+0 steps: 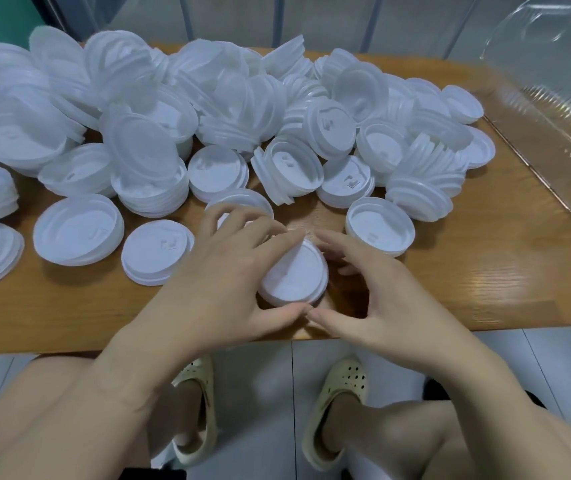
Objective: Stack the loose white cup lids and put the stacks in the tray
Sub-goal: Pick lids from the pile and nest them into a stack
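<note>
A white cup lid [292, 275] lies near the front edge of the wooden worktop [485, 271], between the 2 hands, and it seems to be the start of a small stack, though I cannot tell how many lids sit under its top face. The left hand [228, 271] cups the lid from the left with fingers curved over its far rim, and the right hand [381, 289] curves around the right side; the 2 thumbs nearly meet in front of it. Whether the right fingers really touch the rim I cannot say, because they are a little blurred. To do this step well, I think the hands should press evenly around the rim so the lids nest fully, and should keep all lids facing the same way, since a tilted lid will jam and make the stack lean. Behind the hands lies the big pile of loose lids [208, 116], some flat and single, some already in short leaning stacks, so most of the work is not yet done. The nearest single lids, one [157, 251] just left of the left hand and one [379, 230] just behind the right hand, are easy next picks. The clear tray [554, 161] stands at the right end of the worktop, well apart from the hands.
</note>
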Demonstrator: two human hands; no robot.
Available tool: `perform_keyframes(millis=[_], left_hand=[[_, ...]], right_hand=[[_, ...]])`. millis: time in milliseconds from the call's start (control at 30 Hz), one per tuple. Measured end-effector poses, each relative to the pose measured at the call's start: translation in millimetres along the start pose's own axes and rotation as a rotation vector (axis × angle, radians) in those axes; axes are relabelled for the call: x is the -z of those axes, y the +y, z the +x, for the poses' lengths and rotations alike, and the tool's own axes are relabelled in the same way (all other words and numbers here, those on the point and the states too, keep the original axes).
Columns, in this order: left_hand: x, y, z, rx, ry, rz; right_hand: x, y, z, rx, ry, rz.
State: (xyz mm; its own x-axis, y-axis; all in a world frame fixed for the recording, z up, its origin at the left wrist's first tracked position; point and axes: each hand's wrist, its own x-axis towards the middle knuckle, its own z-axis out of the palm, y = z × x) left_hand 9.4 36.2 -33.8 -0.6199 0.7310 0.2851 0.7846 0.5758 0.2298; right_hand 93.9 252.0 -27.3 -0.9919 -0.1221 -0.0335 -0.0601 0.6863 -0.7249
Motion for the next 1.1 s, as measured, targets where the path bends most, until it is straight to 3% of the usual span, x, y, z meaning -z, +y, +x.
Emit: perform_keyframes(millis=[267, 633, 1100], left_hand=[[-3.1, -1.5, 4.8, 0.025, -0.045, -0.007], [-5.3, -8.2, 4.4, 0.047, -0.071, -0.009], [-8.5, -9.7, 5.3, 0.029, -0.051, -0.050]], right_hand=[[4.2, 7.6, -0.3, 0.002, -0.034, -0.014], [-2.2, 8.8, 0.5, 0.084, 0.088, 0.002], [-6.4, 13.6, 6.1, 0.113, 0.098, -0.075]])
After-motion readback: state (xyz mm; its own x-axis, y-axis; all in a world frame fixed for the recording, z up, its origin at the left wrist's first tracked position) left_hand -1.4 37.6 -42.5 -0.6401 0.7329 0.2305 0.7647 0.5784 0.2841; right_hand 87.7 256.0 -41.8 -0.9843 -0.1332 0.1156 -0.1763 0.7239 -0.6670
